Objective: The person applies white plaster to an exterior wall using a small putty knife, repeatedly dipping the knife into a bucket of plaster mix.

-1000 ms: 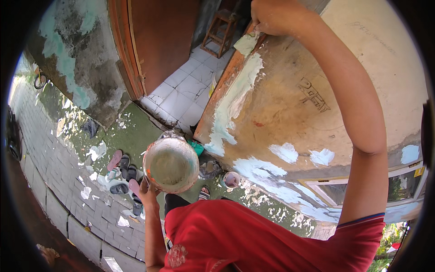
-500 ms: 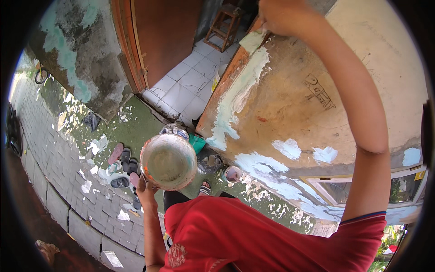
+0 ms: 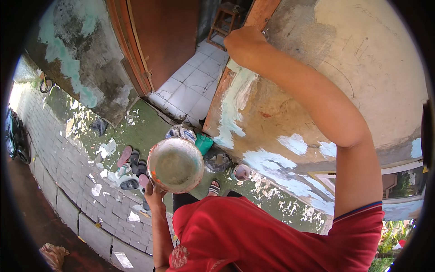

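My left hand (image 3: pixel 155 196) grips the near-left rim of a round, paint-stained basin (image 3: pixel 176 164) with a grey-green paste coating its inside. The basin is held out in front of my body. My right hand (image 3: pixel 247 45) is closed at the wall's edge, beside the bare wooden door frame (image 3: pixel 262 12). It holds a flat putty scraper, which the hand now almost wholly hides. Just below that hand a strip of pale green putty (image 3: pixel 233 109) runs down the wall edge. Bluish-white patches (image 3: pixel 272 167) cover parts of the lower wall (image 3: pixel 290 118).
An open brown door (image 3: pixel 164 41) and white tiled floor (image 3: pixel 190 86) lie ahead, with a wooden stool (image 3: pixel 223 25) inside. Sandals (image 3: pixel 134 162), plastic bags (image 3: pixel 216 161), a small bucket (image 3: pixel 241 172) and paint flakes (image 3: pixel 108 148) lie on the ground. A window (image 3: pixel 403 183) is at right.
My right hand has moved down and left along the wall edge, and the scraper has gone from sight behind it. My left hand and the basin appear slightly further right and lower.
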`<state>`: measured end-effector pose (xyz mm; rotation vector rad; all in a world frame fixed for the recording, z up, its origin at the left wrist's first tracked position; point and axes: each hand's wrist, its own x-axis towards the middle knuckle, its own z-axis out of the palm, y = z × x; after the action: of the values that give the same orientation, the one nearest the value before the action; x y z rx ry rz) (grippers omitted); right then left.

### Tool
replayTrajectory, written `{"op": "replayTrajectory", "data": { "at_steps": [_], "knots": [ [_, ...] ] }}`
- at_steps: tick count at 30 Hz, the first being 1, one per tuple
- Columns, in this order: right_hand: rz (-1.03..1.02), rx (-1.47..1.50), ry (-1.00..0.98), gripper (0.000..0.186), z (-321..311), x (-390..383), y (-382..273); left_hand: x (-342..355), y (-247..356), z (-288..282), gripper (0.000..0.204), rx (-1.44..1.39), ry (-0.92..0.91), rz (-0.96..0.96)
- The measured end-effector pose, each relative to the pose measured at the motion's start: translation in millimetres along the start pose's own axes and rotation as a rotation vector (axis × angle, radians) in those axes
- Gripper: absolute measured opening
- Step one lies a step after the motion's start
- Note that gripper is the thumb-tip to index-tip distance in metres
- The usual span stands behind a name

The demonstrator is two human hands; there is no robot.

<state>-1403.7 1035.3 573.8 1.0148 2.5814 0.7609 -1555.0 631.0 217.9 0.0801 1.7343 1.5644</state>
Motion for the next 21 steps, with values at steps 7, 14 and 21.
{"op": "replayTrajectory", "data": {
  "at_steps": [7,14,21],
  "knots": [
    [0.012,0.031,-0.018,0.018,-9.2,-7.3,0.5,-5.6,-10.6,-7.1,0.048,-0.039,0.041,0.02],
    [-0.053,0.068,-0.047,0.02,-14.8,-1.2,3.4,-10.0,-9.1,-16.0,0.041,-0.044,0.027,0.033],
    [-0.032,0.1,-0.046,0.019,25.8,12.4,-9.9,-6.9,-19.5,-16.5,0.043,-0.018,0.058,-0.007]
  ]
}}
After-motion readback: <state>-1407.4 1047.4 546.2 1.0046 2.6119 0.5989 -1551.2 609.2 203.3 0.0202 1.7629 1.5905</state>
